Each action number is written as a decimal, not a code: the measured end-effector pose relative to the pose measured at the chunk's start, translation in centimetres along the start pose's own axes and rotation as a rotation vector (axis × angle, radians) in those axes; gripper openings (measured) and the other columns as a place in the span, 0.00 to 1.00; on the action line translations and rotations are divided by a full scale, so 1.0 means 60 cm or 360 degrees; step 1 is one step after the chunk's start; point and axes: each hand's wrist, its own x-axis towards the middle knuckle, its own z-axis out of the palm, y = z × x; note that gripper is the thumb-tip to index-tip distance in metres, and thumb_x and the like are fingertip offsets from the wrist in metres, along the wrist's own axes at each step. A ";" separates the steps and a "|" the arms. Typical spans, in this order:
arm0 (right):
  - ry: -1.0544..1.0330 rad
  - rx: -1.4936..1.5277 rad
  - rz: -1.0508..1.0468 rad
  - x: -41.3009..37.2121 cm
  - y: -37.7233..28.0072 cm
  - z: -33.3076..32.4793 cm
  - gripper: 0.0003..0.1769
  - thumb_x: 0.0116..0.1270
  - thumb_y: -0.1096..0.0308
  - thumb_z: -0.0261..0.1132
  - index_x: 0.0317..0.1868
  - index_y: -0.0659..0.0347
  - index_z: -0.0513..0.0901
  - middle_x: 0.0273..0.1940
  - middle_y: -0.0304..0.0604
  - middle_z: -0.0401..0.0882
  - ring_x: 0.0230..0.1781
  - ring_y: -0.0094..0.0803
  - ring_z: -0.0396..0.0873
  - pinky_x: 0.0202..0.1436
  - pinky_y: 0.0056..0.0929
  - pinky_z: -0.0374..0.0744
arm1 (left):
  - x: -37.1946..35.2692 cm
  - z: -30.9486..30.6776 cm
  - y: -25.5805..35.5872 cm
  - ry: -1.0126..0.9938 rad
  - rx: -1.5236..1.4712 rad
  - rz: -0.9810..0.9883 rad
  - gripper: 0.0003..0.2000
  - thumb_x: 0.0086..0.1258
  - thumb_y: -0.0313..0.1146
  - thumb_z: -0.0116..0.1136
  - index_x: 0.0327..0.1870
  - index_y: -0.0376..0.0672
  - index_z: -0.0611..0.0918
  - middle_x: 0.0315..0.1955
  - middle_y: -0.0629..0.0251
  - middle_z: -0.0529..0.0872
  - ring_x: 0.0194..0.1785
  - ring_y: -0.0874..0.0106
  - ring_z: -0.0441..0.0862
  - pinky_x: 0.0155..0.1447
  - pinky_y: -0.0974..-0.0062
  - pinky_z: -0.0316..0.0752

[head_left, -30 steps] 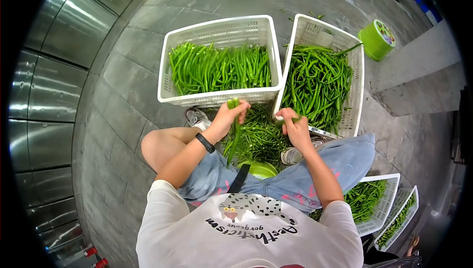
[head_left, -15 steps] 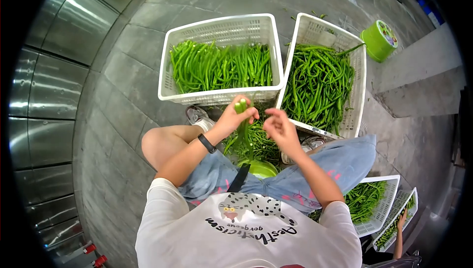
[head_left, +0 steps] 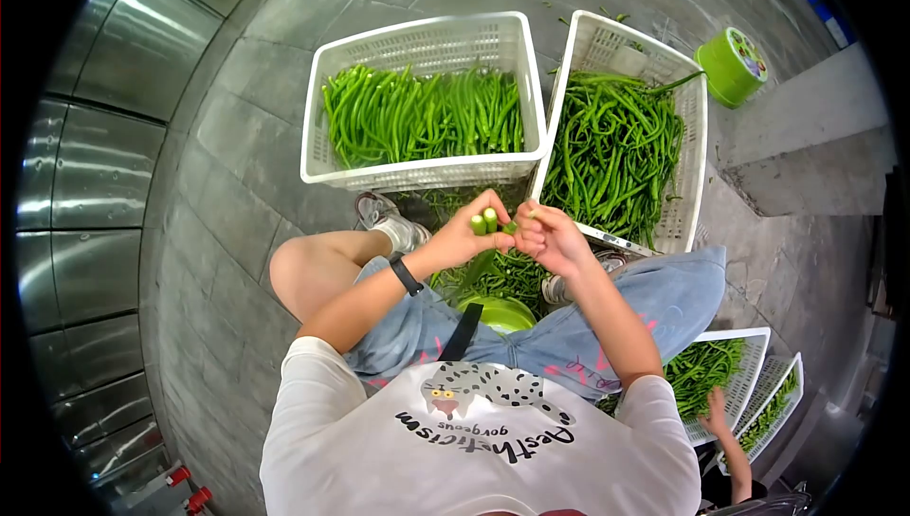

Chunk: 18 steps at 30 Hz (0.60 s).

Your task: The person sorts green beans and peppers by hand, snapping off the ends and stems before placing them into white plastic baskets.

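My left hand (head_left: 471,234), with a black band on its wrist, holds a few green peppers (head_left: 484,222), their pale ends pointing up. Close beside it, my right hand (head_left: 550,236) is closed, its fingertips pinched at the ends of the peppers. Beyond my hands, a white crate (head_left: 417,174) holds long green peppers in fairly even rows. Another white crate (head_left: 697,165) to its right holds a looser pile. Below my hands, between my feet, lies a heap of thin green pieces (head_left: 507,281), partly hidden by my hands and the held peppers.
A green stool (head_left: 512,312) shows between my legs. A green bucket (head_left: 730,68) stands past the right crate, near a concrete block (head_left: 806,113). At lower right, another person's hand (head_left: 716,414) reaches to a crate of green peppers (head_left: 754,364). Metal panels (head_left: 123,146) line the left.
My hands have come together, and my right fingers have closed near the ends of the held peppers. The other person's hand has moved left to the nearer crate.
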 end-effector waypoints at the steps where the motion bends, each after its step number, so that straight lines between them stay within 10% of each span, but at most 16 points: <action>1: -0.0101 0.0153 -0.0052 -0.003 -0.003 0.003 0.13 0.74 0.61 0.52 0.33 0.60 0.70 0.22 0.31 0.60 0.20 0.18 0.56 0.21 0.17 0.58 | 0.001 -0.007 -0.006 0.0053 -0.0062 0.0020 0.12 0.65 0.26 0.61 0.40 0.42 0.68 0.32 0.63 0.81 0.34 0.77 0.79 0.40 0.79 0.74; 4: 0.0023 -0.0050 -0.0138 -0.025 -0.027 0.013 0.15 0.75 0.61 0.50 0.30 0.60 0.69 0.21 0.31 0.61 0.17 0.18 0.56 0.19 0.16 0.59 | 0.012 -0.046 0.000 0.0347 -0.0589 0.0029 0.08 0.67 0.27 0.57 0.41 0.47 0.69 0.38 0.55 0.83 0.35 0.71 0.79 0.44 0.70 0.75; 9: 0.0294 -0.2268 -0.0232 -0.028 -0.033 -0.015 0.19 0.60 0.56 0.70 0.23 0.61 0.77 0.17 0.31 0.71 0.19 0.15 0.66 0.23 0.19 0.64 | 0.017 -0.118 0.016 0.0830 -0.1113 0.0113 0.06 0.68 0.29 0.59 0.41 0.44 0.75 0.42 0.56 0.80 0.37 0.71 0.77 0.46 0.67 0.76; 18: 0.0203 -0.1819 -0.0344 -0.020 -0.001 0.014 0.21 0.73 0.54 0.54 0.29 0.63 0.75 0.21 0.30 0.71 0.22 0.16 0.65 0.25 0.18 0.65 | 0.008 -0.029 0.017 0.0308 0.0243 -0.0010 0.08 0.56 0.22 0.68 0.33 0.37 0.80 0.36 0.66 0.83 0.40 0.77 0.78 0.46 0.78 0.74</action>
